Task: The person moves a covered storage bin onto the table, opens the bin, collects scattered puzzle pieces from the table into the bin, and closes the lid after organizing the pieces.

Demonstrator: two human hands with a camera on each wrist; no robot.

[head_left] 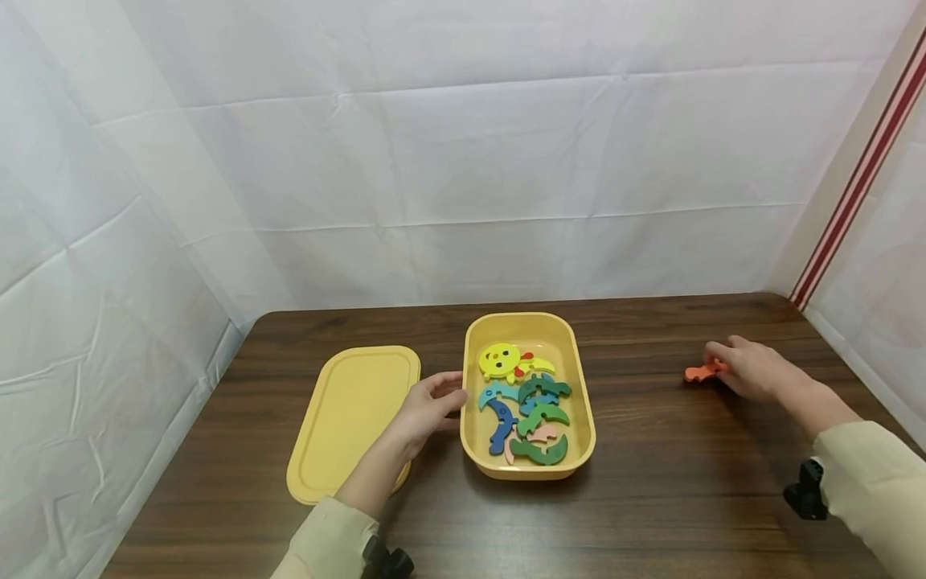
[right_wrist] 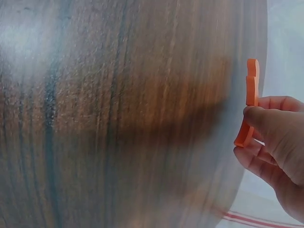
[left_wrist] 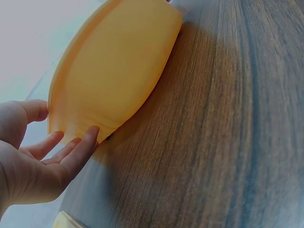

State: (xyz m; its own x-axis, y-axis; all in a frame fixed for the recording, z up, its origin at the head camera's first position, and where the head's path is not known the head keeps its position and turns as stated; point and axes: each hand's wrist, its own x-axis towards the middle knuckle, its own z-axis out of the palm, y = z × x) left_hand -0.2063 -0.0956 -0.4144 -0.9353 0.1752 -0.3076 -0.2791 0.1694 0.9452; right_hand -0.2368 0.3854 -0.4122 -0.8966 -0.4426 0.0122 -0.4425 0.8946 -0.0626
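Note:
In the head view my left hand is at the left wall of a yellow plastic box. Its fingers are extended and touch the box's side in the left wrist view, the thumb near the rim. Inside the box lie several flat puzzle pieces: a yellow bear-like face, green crescents, a dark blue piece and pale pink ones. Far to the right, my right hand pinches an orange puzzle piece between thumb and fingers over the table.
A yellow lid lies flat on the brown wooden table to the left of the box, partly under my left forearm. White cloth hangs behind the table and at its sides. Each wrist wears a black camera mount.

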